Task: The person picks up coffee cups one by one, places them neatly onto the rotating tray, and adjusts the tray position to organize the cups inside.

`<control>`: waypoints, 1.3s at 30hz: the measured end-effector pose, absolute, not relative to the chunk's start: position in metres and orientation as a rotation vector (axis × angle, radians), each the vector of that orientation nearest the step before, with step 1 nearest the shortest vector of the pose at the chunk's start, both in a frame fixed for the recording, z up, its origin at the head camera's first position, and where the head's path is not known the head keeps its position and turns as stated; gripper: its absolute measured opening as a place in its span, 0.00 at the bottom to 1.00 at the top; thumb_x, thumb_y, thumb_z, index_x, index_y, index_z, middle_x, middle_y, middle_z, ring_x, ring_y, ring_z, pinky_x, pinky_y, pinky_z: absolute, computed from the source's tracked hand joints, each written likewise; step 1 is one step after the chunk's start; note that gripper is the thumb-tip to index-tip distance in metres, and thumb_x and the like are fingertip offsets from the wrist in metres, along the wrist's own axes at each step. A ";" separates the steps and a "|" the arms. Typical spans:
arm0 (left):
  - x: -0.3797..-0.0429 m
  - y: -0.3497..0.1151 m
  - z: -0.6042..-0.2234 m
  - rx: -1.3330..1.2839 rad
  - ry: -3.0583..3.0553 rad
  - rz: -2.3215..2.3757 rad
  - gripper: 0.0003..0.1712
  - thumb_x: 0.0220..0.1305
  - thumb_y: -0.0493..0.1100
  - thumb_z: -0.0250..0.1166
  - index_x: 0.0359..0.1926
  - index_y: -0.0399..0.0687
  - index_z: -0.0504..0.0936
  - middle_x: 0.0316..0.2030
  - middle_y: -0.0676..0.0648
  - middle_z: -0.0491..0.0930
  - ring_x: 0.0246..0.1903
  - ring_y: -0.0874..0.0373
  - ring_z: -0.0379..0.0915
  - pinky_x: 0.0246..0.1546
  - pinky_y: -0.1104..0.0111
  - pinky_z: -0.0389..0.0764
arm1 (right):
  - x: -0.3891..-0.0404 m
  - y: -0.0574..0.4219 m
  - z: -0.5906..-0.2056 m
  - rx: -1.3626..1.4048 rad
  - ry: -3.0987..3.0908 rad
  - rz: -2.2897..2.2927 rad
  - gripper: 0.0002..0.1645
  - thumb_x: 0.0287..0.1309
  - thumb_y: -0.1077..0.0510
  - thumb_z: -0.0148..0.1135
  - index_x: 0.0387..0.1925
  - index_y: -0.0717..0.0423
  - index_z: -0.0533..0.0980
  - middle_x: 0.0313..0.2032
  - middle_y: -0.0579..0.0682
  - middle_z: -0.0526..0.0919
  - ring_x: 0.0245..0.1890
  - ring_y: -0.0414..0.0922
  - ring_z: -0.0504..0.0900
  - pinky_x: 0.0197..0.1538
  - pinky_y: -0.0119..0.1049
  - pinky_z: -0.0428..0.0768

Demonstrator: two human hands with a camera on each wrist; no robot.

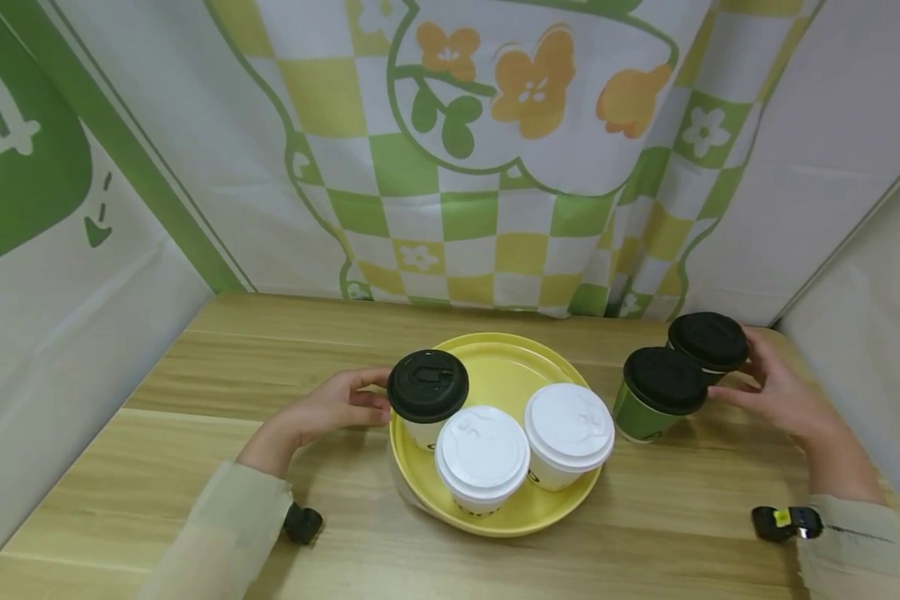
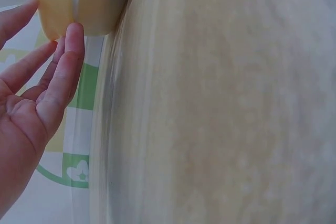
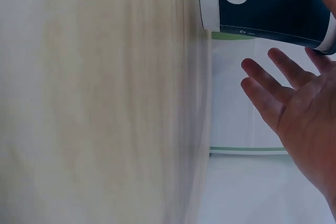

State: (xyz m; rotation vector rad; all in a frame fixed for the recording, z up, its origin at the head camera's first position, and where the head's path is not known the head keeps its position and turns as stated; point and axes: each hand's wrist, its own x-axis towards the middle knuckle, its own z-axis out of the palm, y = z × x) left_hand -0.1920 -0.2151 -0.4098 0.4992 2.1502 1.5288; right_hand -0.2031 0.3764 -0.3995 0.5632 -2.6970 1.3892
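My left hand (image 1: 337, 408) is at the left rim of the round yellow tray (image 1: 510, 343), its fingertips against the tray's side (image 2: 55, 6) in the left wrist view. On the tray stand a white cup with a black lid (image 1: 427, 386), closest to that hand, and two white-lidded cups, one at the front (image 1: 482, 447) and one to the right (image 1: 570, 427). My right hand (image 1: 776, 387) is spread beside a dark cup (image 3: 268, 6) with a black lid (image 1: 708, 337). Its thumb overlaps the cup in the right wrist view; other fingers stand apart. A green cup (image 1: 641, 414) stands directly in front, partly hiding the dark one.
Everything stands on a wood-grain table (image 1: 330, 533). A checked, flowered cloth (image 1: 487, 225) hangs behind its back edge, with pale walls at both sides. Each forearm wears a small black device, one on the left (image 1: 302, 523) and one on the right (image 1: 786, 523).
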 end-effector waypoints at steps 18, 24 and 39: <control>-0.192 -0.213 -0.404 0.530 2.128 1.538 0.37 0.62 0.35 0.68 0.70 0.36 0.65 0.60 0.35 0.70 0.49 0.55 0.78 0.49 0.72 0.79 | -0.217 0.373 -0.408 0.665 -2.408 1.679 0.50 0.51 0.83 0.59 0.70 0.45 0.59 0.56 0.26 0.73 0.54 0.20 0.73 0.51 0.15 0.65; -0.192 -0.213 -0.405 0.523 2.123 1.539 0.37 0.62 0.35 0.68 0.70 0.36 0.65 0.60 0.36 0.69 0.49 0.54 0.77 0.49 0.72 0.78 | -0.219 0.369 -0.408 0.724 -2.328 1.771 0.48 0.50 0.85 0.57 0.67 0.45 0.63 0.55 0.28 0.76 0.53 0.22 0.75 0.51 0.15 0.67; -0.190 -0.215 -0.409 0.522 2.132 1.521 0.38 0.63 0.37 0.68 0.71 0.37 0.64 0.61 0.35 0.69 0.51 0.52 0.76 0.49 0.71 0.78 | -0.217 0.368 -0.409 0.704 -2.356 1.766 0.45 0.55 0.81 0.57 0.69 0.46 0.60 0.56 0.28 0.74 0.54 0.22 0.74 0.51 0.15 0.67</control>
